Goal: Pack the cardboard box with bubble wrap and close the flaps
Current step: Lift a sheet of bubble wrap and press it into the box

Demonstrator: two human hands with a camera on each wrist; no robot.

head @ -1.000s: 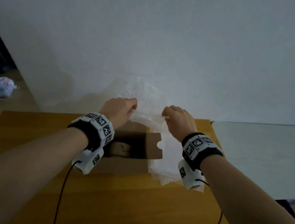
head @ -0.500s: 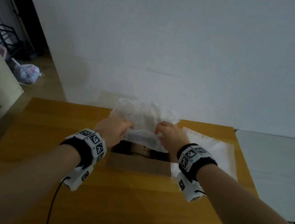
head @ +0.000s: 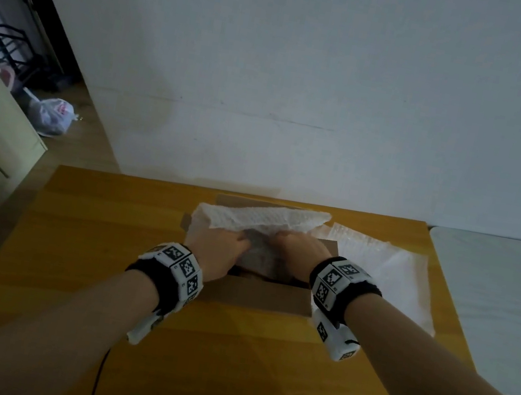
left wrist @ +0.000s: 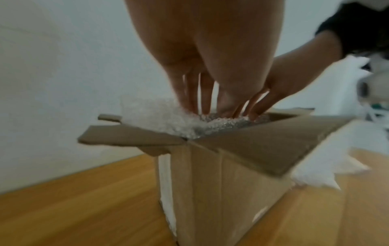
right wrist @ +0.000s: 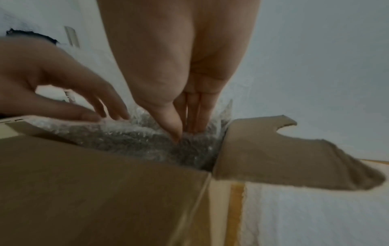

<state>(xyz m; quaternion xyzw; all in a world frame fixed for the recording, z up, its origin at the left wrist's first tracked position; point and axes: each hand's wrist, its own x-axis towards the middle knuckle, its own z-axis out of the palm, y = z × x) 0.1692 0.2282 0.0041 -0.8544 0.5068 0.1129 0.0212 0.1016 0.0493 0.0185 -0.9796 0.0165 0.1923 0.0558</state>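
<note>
The box [head: 255, 295] stands on the table [head: 98, 238] near the wall, its flaps [right wrist: 273, 153] folded outward and its mouth open. A sheet of wrap [head: 258, 219] fills that mouth; its far part lies over the back rim and the back flap, while its near part dips down inside. The left hand [head: 220, 249] and the right hand [head: 300, 251] sit side by side over the opening, close together but not touching. Both wrist views show the fingers [left wrist: 205, 94] straight and pointing down, loosely spread on the left hand and held together on the right hand, their tips pressing the wrap into the box rather than pinching it. The right thumb [right wrist: 168, 119] also pokes down into the bubbles. A 2nd sheet [head: 388, 275] lies flat on the table just right of the box, partly under the right flap
</note>
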